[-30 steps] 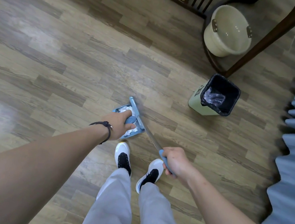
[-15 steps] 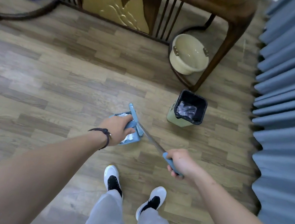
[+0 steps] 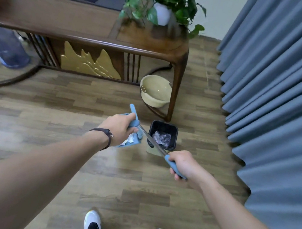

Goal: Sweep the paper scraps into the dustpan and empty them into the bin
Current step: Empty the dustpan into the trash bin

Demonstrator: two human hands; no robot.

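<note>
My left hand (image 3: 119, 127) grips the handle of a blue dustpan (image 3: 130, 140), held above the floor just left of the bin. White paper scraps (image 3: 130, 140) lie inside the pan below my fingers. My right hand (image 3: 182, 166) grips the blue handle of a broom (image 3: 152, 139); its thin metal shaft runs up-left across the bin's near edge to the blue head beside the dustpan. The small bin (image 3: 162, 135) has a black liner, pale green sides and crumpled clear plastic inside. It stands on the wooden floor right of the dustpan.
A dark wooden table (image 3: 151, 50) with a gold panel stands behind, a potted plant (image 3: 162, 5) on top and a cream basin (image 3: 155, 90) under its right end. Grey-blue curtains (image 3: 285, 94) fill the right side. A water jug (image 3: 6, 49) sits far left. My shoes (image 3: 92, 224) are below.
The dustpan and broom have been lifted off the floor and carried right, close to the bin. My view has tilted up, so the table top and the plant now show.
</note>
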